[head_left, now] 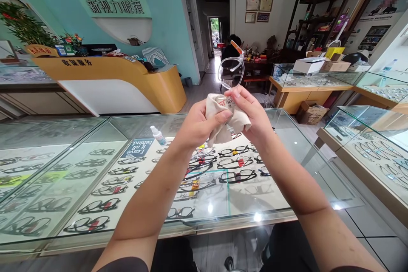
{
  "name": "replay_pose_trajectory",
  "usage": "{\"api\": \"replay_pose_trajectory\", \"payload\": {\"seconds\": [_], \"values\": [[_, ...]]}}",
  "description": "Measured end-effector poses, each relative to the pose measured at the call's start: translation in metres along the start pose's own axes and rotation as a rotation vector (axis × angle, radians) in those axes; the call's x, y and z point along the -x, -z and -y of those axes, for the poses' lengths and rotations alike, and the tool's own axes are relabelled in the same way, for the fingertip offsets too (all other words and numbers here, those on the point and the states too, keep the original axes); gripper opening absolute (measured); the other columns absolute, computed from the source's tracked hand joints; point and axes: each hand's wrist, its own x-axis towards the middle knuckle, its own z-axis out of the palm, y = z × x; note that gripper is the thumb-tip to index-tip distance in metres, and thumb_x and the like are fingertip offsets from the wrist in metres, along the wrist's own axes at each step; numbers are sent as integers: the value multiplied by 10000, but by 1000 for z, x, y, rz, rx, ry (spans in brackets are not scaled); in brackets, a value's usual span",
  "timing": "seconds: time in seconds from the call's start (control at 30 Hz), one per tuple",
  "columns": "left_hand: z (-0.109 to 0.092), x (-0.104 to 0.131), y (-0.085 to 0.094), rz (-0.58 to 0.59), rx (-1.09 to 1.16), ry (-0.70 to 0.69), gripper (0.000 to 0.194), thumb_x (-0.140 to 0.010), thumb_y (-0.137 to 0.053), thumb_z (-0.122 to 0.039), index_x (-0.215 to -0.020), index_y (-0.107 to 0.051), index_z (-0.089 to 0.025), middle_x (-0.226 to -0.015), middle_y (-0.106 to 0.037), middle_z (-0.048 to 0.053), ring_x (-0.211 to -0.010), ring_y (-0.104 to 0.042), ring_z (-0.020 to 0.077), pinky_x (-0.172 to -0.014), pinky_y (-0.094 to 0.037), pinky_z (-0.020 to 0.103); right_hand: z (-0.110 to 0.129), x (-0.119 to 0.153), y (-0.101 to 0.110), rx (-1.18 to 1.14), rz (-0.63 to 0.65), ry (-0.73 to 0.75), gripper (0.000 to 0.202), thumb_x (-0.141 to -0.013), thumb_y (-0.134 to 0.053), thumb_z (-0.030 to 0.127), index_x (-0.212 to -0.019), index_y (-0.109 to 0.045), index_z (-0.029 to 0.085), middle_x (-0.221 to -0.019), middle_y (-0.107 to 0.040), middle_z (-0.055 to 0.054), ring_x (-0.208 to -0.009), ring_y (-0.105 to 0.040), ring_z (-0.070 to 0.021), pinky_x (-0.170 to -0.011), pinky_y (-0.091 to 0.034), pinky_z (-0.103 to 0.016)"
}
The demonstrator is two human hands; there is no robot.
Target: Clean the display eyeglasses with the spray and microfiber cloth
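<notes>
Left hand [198, 122], fingers pinching the cloth [219, 133]; right hand [255, 108], fingers pinching the clear eyeglasses [231, 69] just above the cloth, presumably to keep them steady

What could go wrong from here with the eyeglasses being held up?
The clear eyeglasses are held over the glass display case; a slip might drop them onto it. Their orange-marked temple sticks up free and could bend if knocked. The cleaning cloth bunched between the left hand and right hand may loosen the grip.
</notes>
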Motion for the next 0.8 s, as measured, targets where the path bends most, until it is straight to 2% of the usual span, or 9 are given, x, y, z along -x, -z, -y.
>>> {"api": "replay_pose_trajectory", "payload": {"seconds": [0.1,0.23,0.37,0.43,0.53,0.6,0.67,0.73,0.8], "values": [[1,-1,4,29,-51,-23,430,-807,-963,-549,-925,-804,-167,-763,-721,43,-637,-604,131,-583,-497,247,1,-1,2,-18,-16,-5,410,-817,-917,608,-932,-728,263,-892,-711,22,-752,-619,-137,-700,-537,-281],[7,-5,1,-60,-133,-73,535,-874,-846,-699,-826,-732,-179,-694,-658,14,-597,-553,115,-549,-472,245,0,2,-4,-41,22,-19,386,-785,-957,555,-886,-740,253,-904,-716,16,-771,-604,-131,-734,-540,-279],[12,1,-7,-106,-114,-36,645,-904,-713,-829,-761,-659,-202,-617,-600,0,-533,-558,129,-510,-493,265,-1,3,-6,-35,2,-6,373,-805,-937,570,-889,-749,259,-843,-665,18,-727,-545,-126,-697,-503,-283],[14,10,-3,-134,-121,-8,639,-920,-686,-836,-790,-667,-211,-630,-622,5,-532,-590,144,-497,-508,274,1,1,-1,-12,-35,16,371,-826,-907,595,-927,-754,273,-791,-602,27,-700,-511,-128,-667,-479,-286],[12,36,20,-207,-219,15,634,-935,-683,-822,-800,-679,-202,-672,-669,22,-561,-620,152,-485,-495,272,12,-1,11,46,-56,72,354,-857,-867,600,-951,-736,285,-825,-588,22,-744,-543,-134,-712,-499,-291],[5,57,43,-232,-321,45,646,-935,-689,-817,-788,-689,-189,-690,-693,32,-579,-617,152,-494,-496,275,23,1,18,115,-16,79,336,-900,-817,596,-945,-716,279,-874,-606,10,-795,-585,-137,-766,-519,-301],[-6,80,64,-241,-430,87,656,-928,-692,-825,-760,-676,-191,-618,-653,12,-542,-562,145,-481,-474,280,35,5,23,212,29,61,328,-945,-757,589,-918,-700,267,-903,-623,-3,-836,-613,-143,-796,-523,-311],[-23,101,76,-313,-525,31,643,-922,-686,-840,-802,-687,-208,-605,-632,-4,-623,-594,174,-547,-504,291,47,11,24,327,60,44,327,-968,-715,567,-876,-689,254,-924,-648,-17,-869,-627,-148,-812,-522,-319],[-40,118,76,-421,-607,-75,631,-928,-661,-856,-865,-685,-229,-628,-623,-13,-755,-645,210,-659,-550,314,56,17,25,443,89,55,299,-971,-701,512,-839,-688,244,-930,-675,-24,-891,-632,-151,-833,-522,-325]]}}
